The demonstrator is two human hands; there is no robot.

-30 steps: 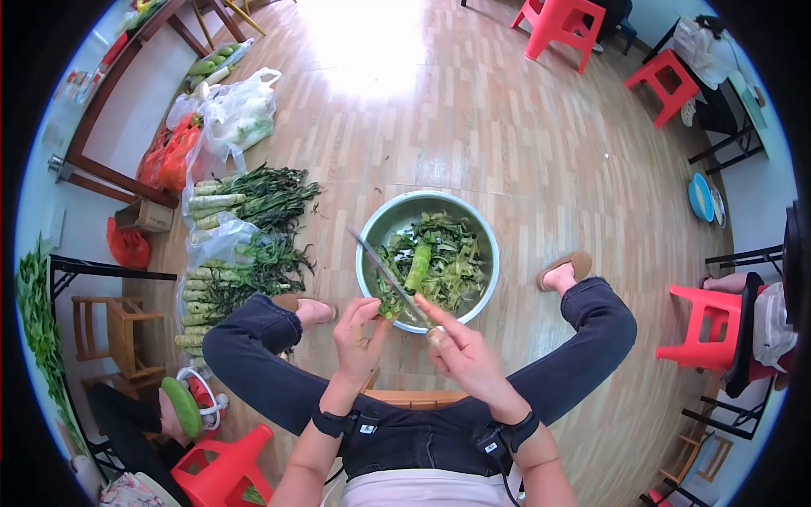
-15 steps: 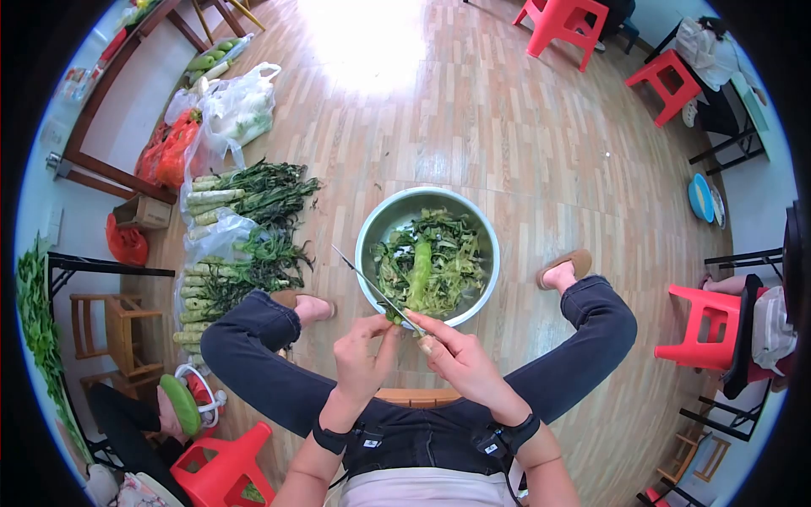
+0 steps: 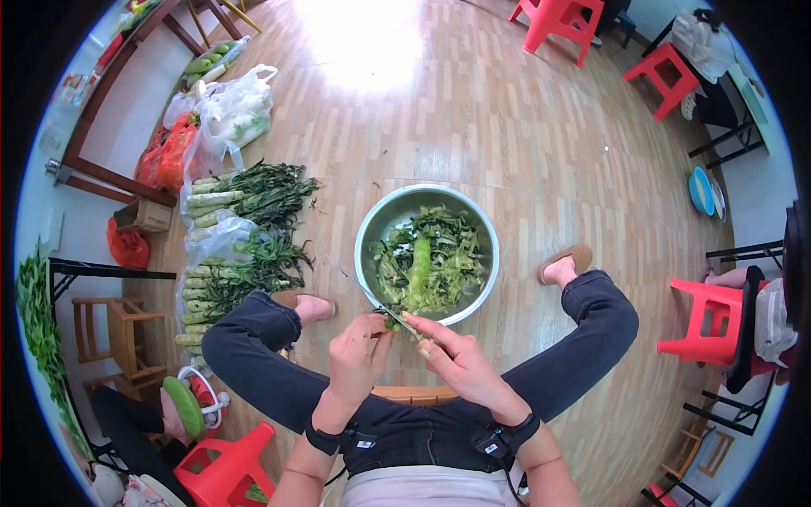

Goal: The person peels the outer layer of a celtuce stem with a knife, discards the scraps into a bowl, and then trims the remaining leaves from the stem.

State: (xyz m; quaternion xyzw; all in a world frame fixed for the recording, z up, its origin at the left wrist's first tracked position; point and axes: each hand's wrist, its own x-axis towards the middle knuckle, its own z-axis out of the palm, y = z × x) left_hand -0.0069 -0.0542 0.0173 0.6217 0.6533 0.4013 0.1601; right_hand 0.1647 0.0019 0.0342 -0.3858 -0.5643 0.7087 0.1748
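I sit over a metal basin (image 3: 365, 228) on the wooden floor, full of green peelings (image 3: 460, 270). A pale green peeled stem (image 3: 418, 262) lies in it, its near end at the rim. My left hand (image 3: 353, 362) pinches that near end between thumb and fingers. My right hand (image 3: 460, 365) grips a knife (image 3: 380, 309), whose thin blade points up and left, across the stem's end. The two hands nearly touch just below the basin rim, between my knees.
Leafy green stalks (image 3: 245, 196) lie in two piles (image 3: 228, 283) on the floor to the left, beside plastic bags (image 3: 232, 110). Red stools (image 3: 553, 25) stand far, right (image 3: 710, 317) and near left (image 3: 224, 460). Another person's green-slippered foot (image 3: 182, 407) is at lower left.
Both hands have drawn down toward my body, to the basin's near rim. The knife blade has come down and in with them, and the stem's end now sits at the fingers.
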